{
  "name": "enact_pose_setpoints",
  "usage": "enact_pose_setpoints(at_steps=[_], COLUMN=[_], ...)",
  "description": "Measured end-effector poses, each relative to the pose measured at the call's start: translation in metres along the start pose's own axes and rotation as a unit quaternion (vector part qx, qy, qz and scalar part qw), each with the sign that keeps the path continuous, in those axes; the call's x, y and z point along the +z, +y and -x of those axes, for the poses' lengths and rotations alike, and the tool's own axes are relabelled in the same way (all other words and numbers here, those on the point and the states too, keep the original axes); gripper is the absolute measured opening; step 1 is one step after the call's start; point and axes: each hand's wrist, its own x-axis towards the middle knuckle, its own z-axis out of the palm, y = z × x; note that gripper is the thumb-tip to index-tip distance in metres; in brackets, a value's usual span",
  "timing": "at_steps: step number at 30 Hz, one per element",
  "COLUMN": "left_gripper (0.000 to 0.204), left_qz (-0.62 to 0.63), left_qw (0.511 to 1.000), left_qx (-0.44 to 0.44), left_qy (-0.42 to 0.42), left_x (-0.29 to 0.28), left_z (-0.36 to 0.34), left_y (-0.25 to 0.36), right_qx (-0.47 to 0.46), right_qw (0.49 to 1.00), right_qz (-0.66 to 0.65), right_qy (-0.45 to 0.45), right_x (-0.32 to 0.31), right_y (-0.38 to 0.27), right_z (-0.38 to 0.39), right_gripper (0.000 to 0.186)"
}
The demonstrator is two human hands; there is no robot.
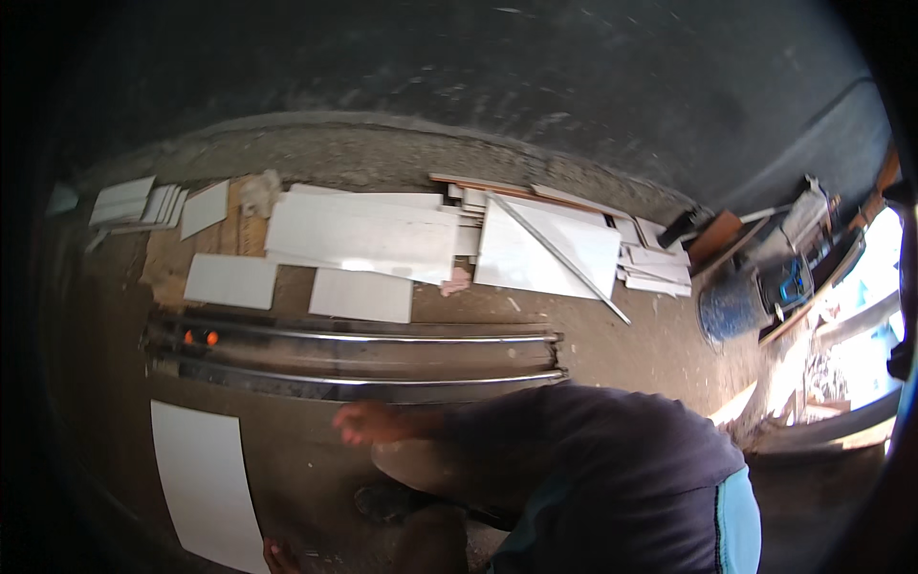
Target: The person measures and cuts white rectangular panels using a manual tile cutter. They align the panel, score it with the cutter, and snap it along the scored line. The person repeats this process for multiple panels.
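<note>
A long white tile (206, 478) is at the lower left, and my left hand (277, 557) grips its near right edge; only some fingers show at the bottom of the picture. My right hand (368, 423) reaches in over my bent knee. It is slightly blurred, holds nothing, and its fingers are loosely apart. Just beyond it lies a long manual tile cutter (440, 358) with two shiny rails. Two small orange parts (201, 337) show near the cutter's left end.
White tiles (363, 230) and cut pieces lie along the dark wall, some on cardboard (158, 253). A metal straightedge (559, 247) crosses one tile. At right stand a blue-stained bucket (729, 311) and leaning boards (717, 234). My shoe (382, 502) is below my right hand.
</note>
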Motion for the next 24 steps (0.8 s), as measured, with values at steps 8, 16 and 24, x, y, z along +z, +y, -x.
enact_pose_setpoints(at_steps=[8,16,24], left_gripper=[0.042,0.077,0.061], left_qz=[-0.259,-0.42,-0.326], left_qw=[0.893,0.871,0.931], left_qx=[0.159,-0.004,-0.046], left_qy=[-0.333,-0.254,-0.159], left_x=[0.014,0.073,0.096], left_z=[0.102,0.241,0.457], left_y=[0.276,0.249,0.282], right_qx=[0.212,0.289,0.273], right_qw=[0.892,0.813,0.915], right_qz=[0.394,0.504,0.287], right_qy=[0.061,0.026,-0.074], right_x=[0.005,0.023,-0.032], right_y=[-0.132,-0.29,-0.461], right_z=[0.169,0.245,0.47], right_gripper=[0.048,0.046,0.054])
